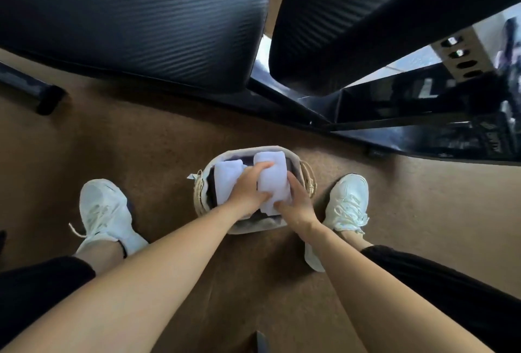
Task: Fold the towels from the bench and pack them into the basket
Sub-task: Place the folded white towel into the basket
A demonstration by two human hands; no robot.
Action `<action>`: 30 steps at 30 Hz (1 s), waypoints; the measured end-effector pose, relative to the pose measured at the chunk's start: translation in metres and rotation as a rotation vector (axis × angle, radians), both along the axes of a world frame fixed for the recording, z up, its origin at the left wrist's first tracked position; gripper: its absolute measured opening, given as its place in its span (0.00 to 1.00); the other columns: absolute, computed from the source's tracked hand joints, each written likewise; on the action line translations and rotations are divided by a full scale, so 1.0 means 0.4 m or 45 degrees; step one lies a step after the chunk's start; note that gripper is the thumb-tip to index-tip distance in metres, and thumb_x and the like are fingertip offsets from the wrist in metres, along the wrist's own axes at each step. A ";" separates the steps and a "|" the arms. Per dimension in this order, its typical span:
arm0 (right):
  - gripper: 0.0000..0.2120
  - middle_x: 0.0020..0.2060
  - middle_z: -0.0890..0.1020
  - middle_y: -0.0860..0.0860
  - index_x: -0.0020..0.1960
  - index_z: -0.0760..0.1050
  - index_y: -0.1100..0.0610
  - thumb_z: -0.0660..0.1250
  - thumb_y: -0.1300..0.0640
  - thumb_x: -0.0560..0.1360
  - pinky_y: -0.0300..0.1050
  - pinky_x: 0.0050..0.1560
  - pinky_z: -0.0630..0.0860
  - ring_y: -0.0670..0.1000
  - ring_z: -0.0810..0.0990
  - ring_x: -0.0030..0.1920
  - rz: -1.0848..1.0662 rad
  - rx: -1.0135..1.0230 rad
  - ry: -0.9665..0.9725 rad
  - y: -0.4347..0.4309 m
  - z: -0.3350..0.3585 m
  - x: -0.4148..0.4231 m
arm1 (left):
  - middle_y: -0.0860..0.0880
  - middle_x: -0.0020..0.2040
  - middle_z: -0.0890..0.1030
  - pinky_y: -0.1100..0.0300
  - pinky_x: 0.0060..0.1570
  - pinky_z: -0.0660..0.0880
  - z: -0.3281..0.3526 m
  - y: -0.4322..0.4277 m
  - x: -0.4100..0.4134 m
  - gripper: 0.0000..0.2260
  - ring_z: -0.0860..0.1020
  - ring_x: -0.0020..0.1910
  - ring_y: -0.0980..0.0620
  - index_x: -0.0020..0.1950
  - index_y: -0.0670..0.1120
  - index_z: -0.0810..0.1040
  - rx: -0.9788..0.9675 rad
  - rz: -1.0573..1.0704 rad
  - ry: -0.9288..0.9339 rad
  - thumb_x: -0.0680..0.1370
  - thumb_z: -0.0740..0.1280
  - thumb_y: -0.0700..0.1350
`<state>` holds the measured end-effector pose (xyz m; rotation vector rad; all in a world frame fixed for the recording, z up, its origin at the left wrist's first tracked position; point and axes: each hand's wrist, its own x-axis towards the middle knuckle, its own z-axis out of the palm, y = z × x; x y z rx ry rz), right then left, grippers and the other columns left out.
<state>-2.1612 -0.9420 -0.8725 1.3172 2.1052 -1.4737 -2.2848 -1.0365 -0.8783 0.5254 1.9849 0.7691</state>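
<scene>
Brown carpet floor everywhere, and the black padded bench is seen just beyond the basket. The basket is parked on the floor between two white sneakers. One folded white towel is laid in the basket's left side, and a second towel is held over its right half. The left grip is curled on the second towel's left edge, and the right grip is wrapped round its right edge and near end.
</scene>
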 end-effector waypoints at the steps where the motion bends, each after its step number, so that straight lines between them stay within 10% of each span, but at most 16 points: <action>1: 0.34 0.70 0.74 0.49 0.77 0.61 0.46 0.71 0.55 0.75 0.56 0.69 0.75 0.53 0.73 0.69 0.008 -0.004 -0.012 0.007 -0.019 -0.011 | 0.44 0.73 0.73 0.54 0.68 0.72 -0.023 0.008 -0.002 0.33 0.74 0.69 0.44 0.77 0.54 0.68 -0.007 -0.006 0.044 0.74 0.76 0.41; 13: 0.31 0.63 0.79 0.49 0.78 0.59 0.49 0.68 0.52 0.79 0.48 0.57 0.81 0.53 0.81 0.61 0.329 0.144 -0.279 0.001 -0.122 -0.007 | 0.45 0.72 0.73 0.52 0.66 0.72 -0.133 -0.001 0.036 0.33 0.74 0.69 0.43 0.78 0.54 0.66 -0.161 -0.094 0.067 0.76 0.75 0.46; 21: 0.45 0.82 0.53 0.48 0.82 0.51 0.49 0.74 0.49 0.73 0.56 0.70 0.67 0.59 0.61 0.75 1.081 0.758 -0.287 0.047 -0.110 0.000 | 0.44 0.69 0.76 0.47 0.65 0.73 -0.080 0.021 0.033 0.26 0.76 0.64 0.42 0.80 0.55 0.61 -0.389 -0.365 0.288 0.83 0.64 0.53; 26: 0.46 0.81 0.59 0.51 0.80 0.56 0.53 0.72 0.36 0.71 0.60 0.70 0.67 0.62 0.67 0.72 1.281 0.920 -0.343 0.084 -0.117 0.007 | 0.48 0.60 0.80 0.49 0.58 0.80 -0.046 -0.104 0.058 0.16 0.79 0.58 0.46 0.69 0.51 0.76 -0.181 -0.182 0.463 0.81 0.67 0.43; 30: 0.46 0.78 0.63 0.54 0.79 0.60 0.57 0.71 0.35 0.71 0.61 0.71 0.66 0.60 0.70 0.69 1.341 1.020 -0.367 0.083 -0.122 -0.009 | 0.42 0.71 0.71 0.44 0.62 0.77 -0.073 -0.189 0.039 0.27 0.72 0.69 0.39 0.72 0.44 0.72 -0.199 -0.261 0.794 0.74 0.73 0.36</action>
